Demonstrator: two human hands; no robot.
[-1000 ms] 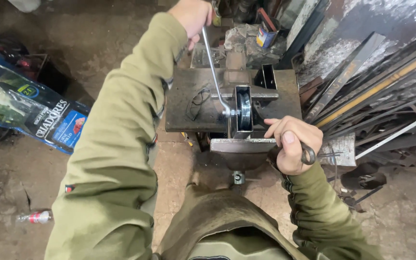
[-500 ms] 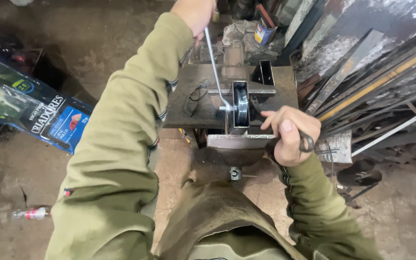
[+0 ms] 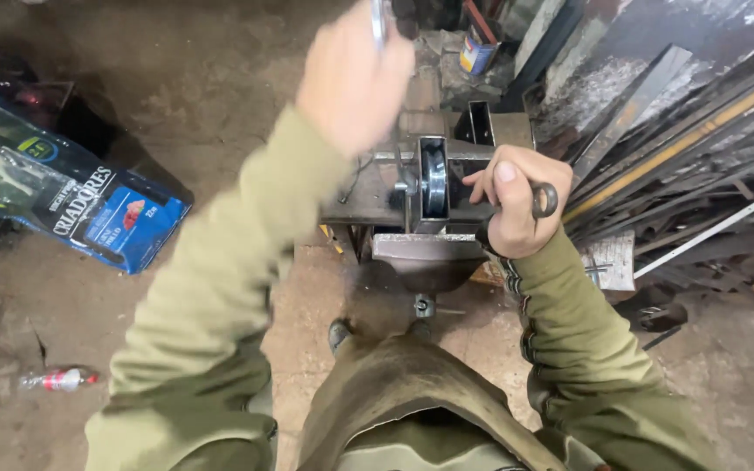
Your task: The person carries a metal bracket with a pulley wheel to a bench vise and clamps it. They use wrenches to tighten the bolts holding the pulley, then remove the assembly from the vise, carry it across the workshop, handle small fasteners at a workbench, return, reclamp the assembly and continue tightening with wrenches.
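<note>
A dark grooved wheel [image 3: 434, 177] sits in a metal bracket on a small steel work stand [image 3: 416, 249]. My left hand [image 3: 353, 80] is raised and blurred above the stand, closed round the upper end of a long silver wrench [image 3: 379, 16] whose lower end meets the wheel's axle. My right hand [image 3: 515, 202] is closed on a dark ring-ended wrench [image 3: 544, 201] at the wheel's right side. Both sleeves are olive green.
A blue feed bag [image 3: 89, 205] lies on the dirt floor at left, with a small bottle [image 3: 61, 379] nearer me. Long metal bars and profiles [image 3: 691, 148] lean in a pile at right. A paint can [image 3: 478, 54] stands behind the stand.
My left hand has swung the silver wrench's handle toward me and to the right, so it now stands steeper. My right hand stays on the dark wrench. The camera has moved closer.
</note>
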